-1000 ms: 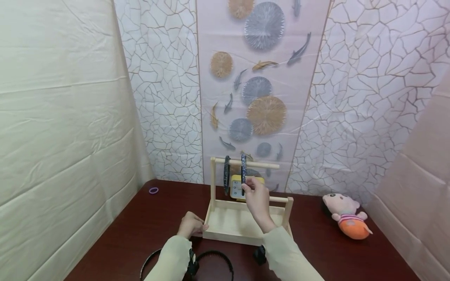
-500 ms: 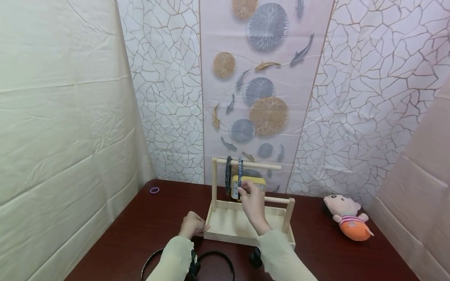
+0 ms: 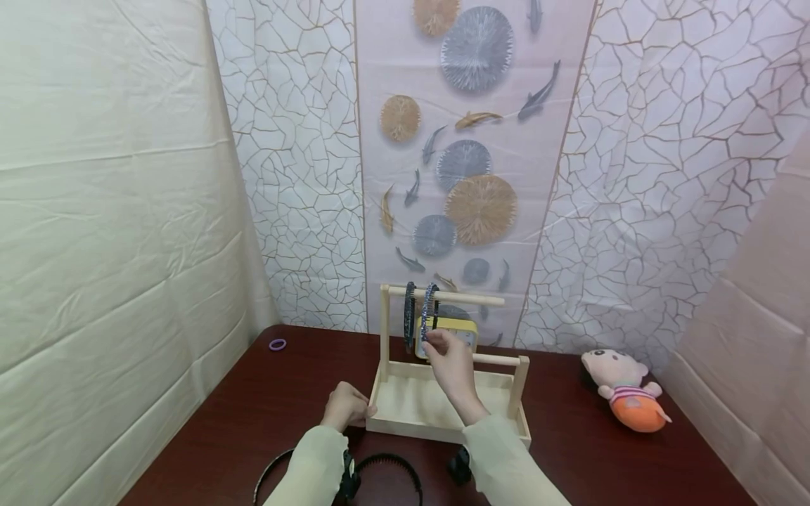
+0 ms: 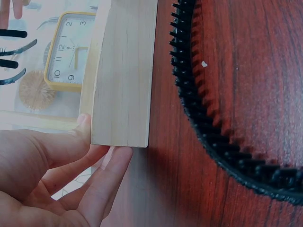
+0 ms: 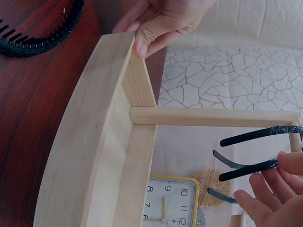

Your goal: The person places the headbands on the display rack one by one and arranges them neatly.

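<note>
A light wooden rack (image 3: 414, 427) with a shallow tray and two rods stands on the table. My left hand (image 3: 344, 406) grips its front left corner; in the left wrist view the thumb is at the rim and the fingers are against the outer side. On the upper rod hangs a dark glittery headband (image 3: 409, 316) near the left post. To its right a blue glittery toothed headband (image 3: 426, 309) sits over the same rod, turned slightly. My right hand (image 3: 452, 362) pinches that second headband low on its near arm, as the right wrist view (image 5: 258, 166) also shows.
Behind the rack stands a yellow-framed clock (image 3: 465, 325). A black toothed headband (image 3: 389, 457) lies near the table's front, with another thin band (image 3: 268, 467) partly behind the left sleeve. A purple ring (image 3: 277, 344) lies back left, a plush doll (image 3: 623, 390) at right.
My right hand has moved left along the upper rod with the blue headband, bringing it closer to the dark one, and the band has turned somewhat. The left hand stays at the corner.
</note>
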A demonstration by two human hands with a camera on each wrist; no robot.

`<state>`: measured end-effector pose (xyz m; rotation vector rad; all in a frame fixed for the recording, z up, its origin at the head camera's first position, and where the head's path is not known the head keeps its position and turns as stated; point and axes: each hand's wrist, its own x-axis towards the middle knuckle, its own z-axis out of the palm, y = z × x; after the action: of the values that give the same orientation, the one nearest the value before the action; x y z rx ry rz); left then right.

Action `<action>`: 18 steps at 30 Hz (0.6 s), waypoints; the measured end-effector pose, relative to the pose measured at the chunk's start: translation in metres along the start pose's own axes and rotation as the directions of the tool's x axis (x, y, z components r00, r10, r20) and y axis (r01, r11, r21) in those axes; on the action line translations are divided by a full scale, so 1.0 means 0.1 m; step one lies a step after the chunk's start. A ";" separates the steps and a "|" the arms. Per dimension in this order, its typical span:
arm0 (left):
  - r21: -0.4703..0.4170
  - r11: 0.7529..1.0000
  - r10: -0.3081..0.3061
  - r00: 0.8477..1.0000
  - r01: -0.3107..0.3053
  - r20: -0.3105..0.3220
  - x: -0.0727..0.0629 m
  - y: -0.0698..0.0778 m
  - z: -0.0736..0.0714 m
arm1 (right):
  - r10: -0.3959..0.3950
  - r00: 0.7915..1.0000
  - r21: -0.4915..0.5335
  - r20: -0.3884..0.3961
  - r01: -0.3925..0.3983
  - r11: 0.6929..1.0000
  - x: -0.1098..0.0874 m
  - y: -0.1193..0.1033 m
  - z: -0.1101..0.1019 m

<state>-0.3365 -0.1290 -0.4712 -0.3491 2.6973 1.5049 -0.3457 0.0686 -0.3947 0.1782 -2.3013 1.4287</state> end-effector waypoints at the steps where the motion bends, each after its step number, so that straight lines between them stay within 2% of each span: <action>1: 0.000 1.000 0.001 1.000 -0.001 -0.001 0.00 0.00 0.00 | 0.006 1.000 0.006 0.012 -0.006 1.000 -0.01 0.00 0.00; 7: -0.011 1.000 -0.001 1.000 0.001 0.001 0.00 0.00 0.00 | 0.026 0.998 0.054 0.056 -0.029 0.998 -0.07 0.01 0.00; 13: 0.001 1.000 0.001 1.000 -0.001 -0.002 0.00 0.00 0.00 | 0.012 0.998 0.061 0.060 -0.016 0.998 -0.08 0.02 0.00; 18: 0.004 1.000 0.000 1.000 0.000 -0.002 0.00 0.00 0.00 | 0.037 0.997 0.062 0.067 -0.041 0.997 -0.10 0.03 0.01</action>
<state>-0.3368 -0.1291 -0.4706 -0.3503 2.7016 1.4998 -0.3377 0.0681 -0.4015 0.2033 -2.3255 1.5375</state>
